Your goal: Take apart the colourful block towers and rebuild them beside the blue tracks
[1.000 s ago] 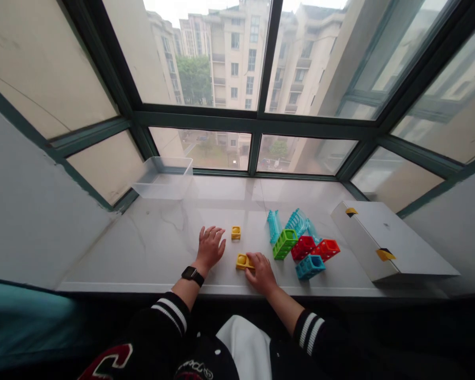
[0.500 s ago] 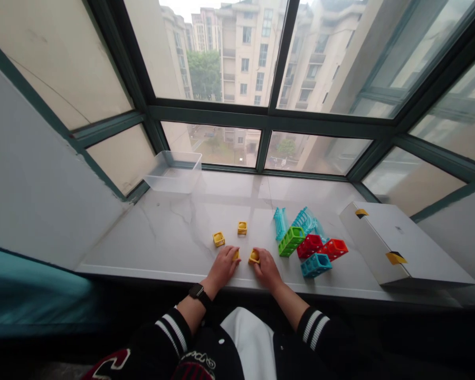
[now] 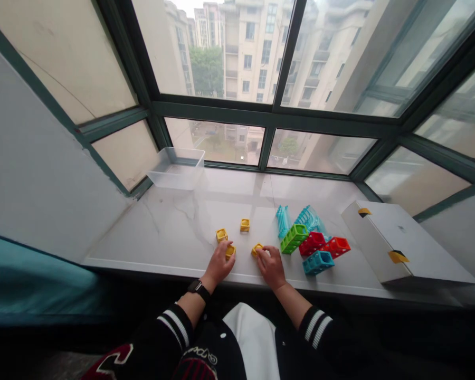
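Note:
My left hand point(image 3: 219, 263) has its fingers closed around a yellow hollow block point(image 3: 230, 252) near the front of the sill. Just behind those fingers sits another yellow block point(image 3: 221, 235). My right hand point(image 3: 272, 266) grips a third yellow block point(image 3: 256, 249) with thumb and fingertips, the block resting low over the sill. Farther back, between the hands, a further yellow block point(image 3: 244, 225) stands alone. To the right of my right hand lie a green block stack point(image 3: 294, 238), a red one point(image 3: 312, 244), an orange-red one point(image 3: 336, 246) and a blue one point(image 3: 319, 262).
Translucent light-blue plastic pieces point(image 3: 307, 218) lie behind the coloured stacks. A white box point(image 3: 404, 243) with yellow-black tabs stands at the right. A clear plastic bin point(image 3: 177, 177) sits at the back left by the window. The marble sill point(image 3: 174, 227) ends at a front edge close to my body.
My left hand has shifted slightly left, and its yellow block now shows more, close to the block behind. My right hand's fingers have moved on its block. The view has tilted slightly.

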### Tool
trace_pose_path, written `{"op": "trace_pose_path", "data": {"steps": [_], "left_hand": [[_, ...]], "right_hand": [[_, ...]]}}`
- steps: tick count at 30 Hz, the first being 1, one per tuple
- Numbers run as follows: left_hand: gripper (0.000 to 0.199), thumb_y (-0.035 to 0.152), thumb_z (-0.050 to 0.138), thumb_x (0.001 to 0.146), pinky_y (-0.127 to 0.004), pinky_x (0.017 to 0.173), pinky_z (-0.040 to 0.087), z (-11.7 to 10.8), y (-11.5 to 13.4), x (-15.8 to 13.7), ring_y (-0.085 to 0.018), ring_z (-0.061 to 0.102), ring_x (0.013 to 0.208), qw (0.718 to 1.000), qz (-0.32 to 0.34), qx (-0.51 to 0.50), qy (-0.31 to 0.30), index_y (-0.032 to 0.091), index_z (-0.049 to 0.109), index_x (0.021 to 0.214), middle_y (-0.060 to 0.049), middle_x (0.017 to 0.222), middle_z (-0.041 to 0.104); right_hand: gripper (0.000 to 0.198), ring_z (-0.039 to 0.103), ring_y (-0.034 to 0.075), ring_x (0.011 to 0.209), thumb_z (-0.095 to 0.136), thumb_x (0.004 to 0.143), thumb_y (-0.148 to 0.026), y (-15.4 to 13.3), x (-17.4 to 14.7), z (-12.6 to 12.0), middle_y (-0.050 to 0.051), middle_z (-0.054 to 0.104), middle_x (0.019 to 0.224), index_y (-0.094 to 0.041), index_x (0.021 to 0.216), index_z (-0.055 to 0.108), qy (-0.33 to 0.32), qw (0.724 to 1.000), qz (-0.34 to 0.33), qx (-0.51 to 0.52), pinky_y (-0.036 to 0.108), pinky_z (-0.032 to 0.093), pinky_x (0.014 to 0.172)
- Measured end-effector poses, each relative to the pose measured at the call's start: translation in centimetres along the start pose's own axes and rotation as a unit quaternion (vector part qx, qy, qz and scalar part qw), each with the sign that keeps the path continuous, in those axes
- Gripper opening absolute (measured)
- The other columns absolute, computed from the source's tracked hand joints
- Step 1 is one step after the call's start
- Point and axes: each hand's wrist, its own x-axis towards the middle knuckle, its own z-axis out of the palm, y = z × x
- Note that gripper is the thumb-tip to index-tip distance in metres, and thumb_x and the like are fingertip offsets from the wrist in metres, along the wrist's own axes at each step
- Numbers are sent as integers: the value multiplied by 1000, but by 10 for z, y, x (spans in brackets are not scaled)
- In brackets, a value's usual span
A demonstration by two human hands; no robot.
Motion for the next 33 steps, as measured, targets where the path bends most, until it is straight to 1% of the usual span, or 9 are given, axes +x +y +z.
{"op": "trace_pose_path", "data": {"steps": [5,9,14,17,20,22,25,29,33], "left_hand": [[40,24,55,98,-50,122,47,1,0,2,-27,60,136,1000,22,-3,-13,21,55,138,-14,139,64],[38,25,54,100,-52,124,45,0,1,3,-27,56,142,999,32,0,-21,21,58,137,-15,146,61],[34,26,55,100,-48,121,48,-3,5,4,-26,59,138,999,27,10,-33,21,61,134,-14,142,62],[34,25,55,100,-46,120,49,-5,7,5,-25,61,134,999,34,9,-41,21,61,133,-13,139,63],[33,25,55,99,-46,120,49,-5,8,5,-25,61,132,998,33,3,-48,22,61,132,-12,136,64],[33,25,54,99,-46,120,49,-5,9,5,-25,61,131,998,31,0,-51,22,61,131,-12,134,64],[33,26,54,100,-46,120,49,-4,10,5,-25,61,131,998,29,0,-54,22,60,132,-12,134,64],[35,26,54,100,-48,119,48,-4,7,3,-26,60,132,998,37,7,-51,22,59,134,-13,136,64],[50,31,54,101,-54,121,46,-8,9,-1,-30,55,141,998,64,27,-10,19,48,149,-17,145,60]], "right_hand": [[49,55,34,138,53,103,-23,-1,3,7,15,62,143,-26,151,60,-5,999,-32,1,58,49,117],[56,50,33,148,51,101,-17,-15,5,-7,14,58,153,-27,156,55,11,998,-59,34,60,47,120],[43,59,33,136,57,100,-20,-36,34,-77,12,67,135,-28,141,67,107,993,-54,22,59,49,118],[37,58,33,135,59,102,-26,-27,61,-125,13,65,137,-26,138,68,139,989,-30,-48,60,47,118],[44,58,38,132,66,98,-33,2,79,-150,16,66,138,-23,140,66,47,991,-9,-127,63,48,113],[48,62,39,125,69,94,-31,22,84,-153,17,66,139,-22,141,66,-15,989,3,-149,60,53,104],[51,67,34,112,68,91,-23,37,82,-153,17,68,133,-24,142,66,-61,986,9,-152,51,56,96],[45,67,32,109,68,90,-23,19,77,-167,13,70,122,-25,136,69,-101,985,14,-136,47,55,97],[42,67,30,117,69,92,-28,-19,75,-197,11,69,128,-25,134,67,-123,989,56,-57,45,56,101]]}}
